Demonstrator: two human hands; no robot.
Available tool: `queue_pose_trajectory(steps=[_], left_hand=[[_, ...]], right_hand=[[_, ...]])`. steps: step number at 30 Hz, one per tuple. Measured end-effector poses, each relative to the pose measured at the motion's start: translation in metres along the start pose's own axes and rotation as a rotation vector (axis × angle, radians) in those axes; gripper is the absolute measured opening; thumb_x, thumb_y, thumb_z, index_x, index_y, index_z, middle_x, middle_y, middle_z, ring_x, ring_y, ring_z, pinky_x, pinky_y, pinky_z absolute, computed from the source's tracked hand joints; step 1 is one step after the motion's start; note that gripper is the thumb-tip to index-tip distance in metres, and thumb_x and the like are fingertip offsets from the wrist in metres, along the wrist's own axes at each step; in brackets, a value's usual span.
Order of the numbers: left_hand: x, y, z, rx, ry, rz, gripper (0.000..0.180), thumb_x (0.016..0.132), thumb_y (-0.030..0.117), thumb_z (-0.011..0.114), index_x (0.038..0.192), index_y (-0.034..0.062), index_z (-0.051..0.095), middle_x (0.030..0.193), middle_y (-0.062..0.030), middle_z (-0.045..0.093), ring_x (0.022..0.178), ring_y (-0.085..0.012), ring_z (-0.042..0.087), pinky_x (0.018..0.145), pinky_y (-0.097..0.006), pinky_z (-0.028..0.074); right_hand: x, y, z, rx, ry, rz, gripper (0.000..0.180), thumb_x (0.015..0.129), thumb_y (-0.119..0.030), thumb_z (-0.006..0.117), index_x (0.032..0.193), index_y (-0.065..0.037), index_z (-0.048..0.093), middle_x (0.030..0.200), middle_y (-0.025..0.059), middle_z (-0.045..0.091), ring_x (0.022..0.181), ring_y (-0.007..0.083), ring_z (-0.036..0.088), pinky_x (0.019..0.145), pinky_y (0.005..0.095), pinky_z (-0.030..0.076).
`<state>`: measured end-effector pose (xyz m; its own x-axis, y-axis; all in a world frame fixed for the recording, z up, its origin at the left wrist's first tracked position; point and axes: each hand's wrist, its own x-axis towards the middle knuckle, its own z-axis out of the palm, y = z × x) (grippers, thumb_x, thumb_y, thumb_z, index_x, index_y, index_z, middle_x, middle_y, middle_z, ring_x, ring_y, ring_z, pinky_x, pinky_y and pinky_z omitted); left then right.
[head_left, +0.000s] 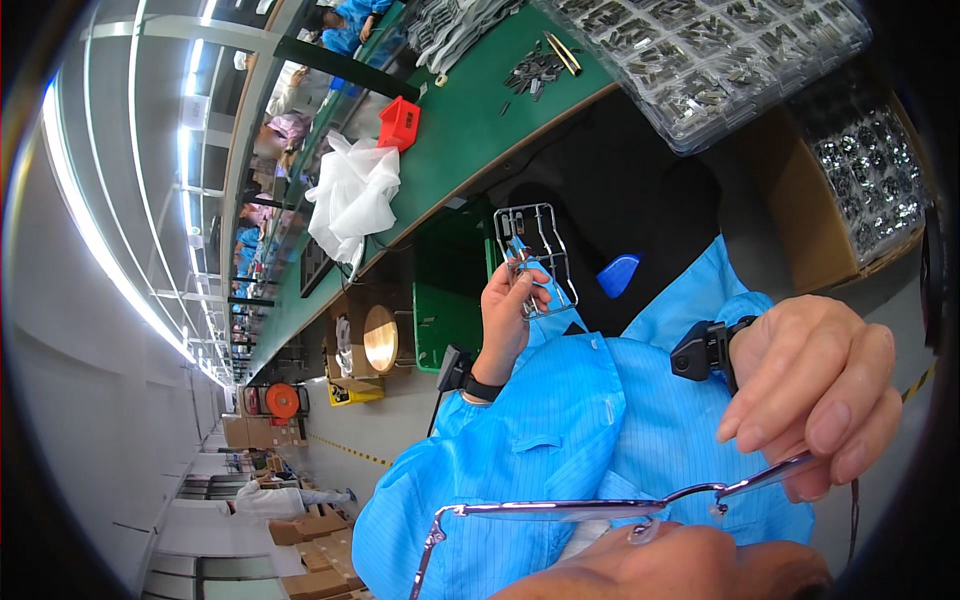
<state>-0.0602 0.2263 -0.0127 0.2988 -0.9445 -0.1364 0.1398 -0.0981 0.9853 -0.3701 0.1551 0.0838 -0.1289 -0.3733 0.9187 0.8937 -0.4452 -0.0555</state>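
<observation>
Two bare hands stand well apart: the left hand [514,305] pinches a silvery, rectangular metal wire frame [556,250] near the long green-topped workbench [455,150]; the right hand [825,390], fingers bent, overlaps thin purple-rimmed eyeglasses [590,508], whether gripping them I cannot tell.

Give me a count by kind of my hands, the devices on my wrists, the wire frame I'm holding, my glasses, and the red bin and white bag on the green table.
Bare hands, left hand and right hand: 2
Black wrist-worn devices: 2
Silver metal wire frame: 1
Purple-rimmed glasses: 1
Red plastic bin: 1
White plastic bag: 1
Total: 8
</observation>
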Motion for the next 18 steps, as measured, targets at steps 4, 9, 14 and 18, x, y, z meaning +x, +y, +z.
queue_pose_trajectory(steps=[4, 9, 14, 18], left_hand=[[0.001, -0.001, -0.002, 0.013, 0.006, -0.014, 0.026, 0.095, 0.009, 0.048, 0.119, 0.0009, 0.050, 0.091, -0.0102, 0.063, 0.068, -0.0128, 0.062, 0.057, -0.023, 0.050], [0.004, -0.002, -0.003, 0.005, -0.001, -0.018, 0.025, 0.095, 0.009, 0.047, 0.119, 0.0013, 0.050, 0.091, -0.0099, 0.063, 0.068, -0.0123, 0.062, 0.057, -0.023, 0.050], [0.007, 0.002, -0.005, 0.019, -0.011, 0.007, 0.026, 0.095, 0.009, 0.047, 0.119, 0.0013, 0.049, 0.091, -0.0095, 0.063, 0.069, -0.0119, 0.062, 0.057, -0.023, 0.050], [0.012, 0.007, -0.004, 0.011, -0.033, 0.041, 0.028, 0.095, 0.009, 0.048, 0.121, 0.0010, 0.048, 0.091, -0.0097, 0.063, 0.069, -0.0116, 0.061, 0.057, -0.023, 0.050]], right_hand=[[0.000, 0.002, -0.001, -0.009, -0.018, 0.034, 0.028, 0.081, -0.009, 0.071, 0.106, -0.003, 0.061, 0.110, 0.0149, 0.055, 0.077, 0.0237, 0.067, 0.057, 0.0287, 0.062], [0.002, 0.006, -0.002, -0.043, -0.031, 0.034, 0.028, 0.082, -0.012, 0.071, 0.107, -0.005, 0.061, 0.110, 0.0145, 0.055, 0.076, 0.0226, 0.067, 0.055, 0.0280, 0.061], [0.009, 0.010, 0.004, -0.058, -0.005, 0.041, 0.028, 0.081, -0.014, 0.072, 0.106, -0.006, 0.063, 0.110, 0.0145, 0.055, 0.073, 0.0222, 0.067, 0.054, 0.0279, 0.061], [0.014, 0.011, 0.007, -0.003, 0.009, 0.068, 0.027, 0.080, -0.013, 0.073, 0.104, -0.004, 0.064, 0.108, 0.0156, 0.056, 0.070, 0.0234, 0.068, 0.051, 0.0287, 0.060]])
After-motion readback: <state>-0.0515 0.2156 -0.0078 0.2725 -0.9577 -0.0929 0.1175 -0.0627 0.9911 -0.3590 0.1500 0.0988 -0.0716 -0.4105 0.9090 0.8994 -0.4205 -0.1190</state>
